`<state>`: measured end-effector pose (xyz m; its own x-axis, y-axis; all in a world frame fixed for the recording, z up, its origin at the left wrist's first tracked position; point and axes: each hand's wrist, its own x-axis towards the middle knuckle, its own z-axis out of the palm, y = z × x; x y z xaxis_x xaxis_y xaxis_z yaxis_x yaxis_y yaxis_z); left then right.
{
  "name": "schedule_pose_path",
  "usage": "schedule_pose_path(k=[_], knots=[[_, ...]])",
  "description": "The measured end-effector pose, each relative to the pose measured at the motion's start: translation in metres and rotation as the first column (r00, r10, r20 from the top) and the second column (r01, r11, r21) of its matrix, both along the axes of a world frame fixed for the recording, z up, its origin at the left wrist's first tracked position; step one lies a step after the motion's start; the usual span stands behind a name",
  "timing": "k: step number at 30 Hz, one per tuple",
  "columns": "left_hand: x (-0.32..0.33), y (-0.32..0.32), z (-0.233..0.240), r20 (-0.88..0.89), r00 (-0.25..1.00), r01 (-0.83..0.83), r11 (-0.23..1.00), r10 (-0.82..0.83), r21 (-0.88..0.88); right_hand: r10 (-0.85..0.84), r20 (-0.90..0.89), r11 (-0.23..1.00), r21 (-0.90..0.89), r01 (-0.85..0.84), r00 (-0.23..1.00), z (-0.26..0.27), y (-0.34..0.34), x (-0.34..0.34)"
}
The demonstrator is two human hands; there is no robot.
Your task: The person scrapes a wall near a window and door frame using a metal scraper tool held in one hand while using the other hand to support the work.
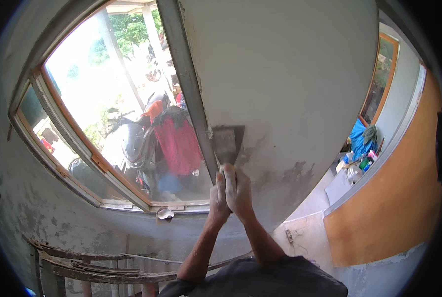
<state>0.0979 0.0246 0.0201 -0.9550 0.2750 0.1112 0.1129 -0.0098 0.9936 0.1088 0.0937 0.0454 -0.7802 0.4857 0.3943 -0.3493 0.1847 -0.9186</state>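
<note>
Both of my hands are together in front of me on the handle of a wide scraper or putty knife (227, 143). My left hand (218, 196) and my right hand (238, 191) are pale with dust and press side by side, hiding most of the handle. The blade points up and lies against the grey wall (288, 81), just right of the grey window frame post (186, 74). Darker, rough patches mark the wall to the right of the blade and hands.
A glazed window (105, 111) is on the left, with a motorbike and red cloth outside. A worn wooden railing (105, 273) runs below me at the lower left. An opening at the right shows household goods on the floor and an orange wall (384, 185). A power strip (289, 236) lies on the floor.
</note>
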Motion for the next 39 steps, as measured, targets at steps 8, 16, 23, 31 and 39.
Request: schedule_pose_path(k=[8, 16, 23, 31, 39], knots=[[-0.012, 0.014, -0.060, -0.045, 0.998, 0.044, 0.997, -0.041, 0.062, -0.057, -0.120, 0.998, -0.035, 0.053, 0.991, -0.063, 0.004, -0.007], [0.050, 0.068, -0.165, 0.118, 0.912, 0.370, 0.912, -0.393, 0.179, -0.323, 0.168, 0.875, -0.321, 0.361, 0.931, -0.158, 0.058, 0.081], [0.049, 0.067, -0.213, 0.385, 0.580, 0.815, 0.522, -0.718, -0.252, -0.338, 0.487, 0.469, -0.655, 0.593, 0.805, -0.278, 0.069, 0.101], [0.046, 0.065, -0.227, 0.292, 0.622, 0.691, 0.334, -0.726, -0.642, -0.126, 0.331, 0.429, -0.832, 0.352, 0.935, -0.330, 0.072, 0.112], [0.053, 0.078, -0.256, 0.429, 0.458, 0.852, 0.247, -0.779, -0.461, -0.288, 0.480, 0.431, -0.708, 0.559, 0.829, -0.298, 0.073, 0.131]])
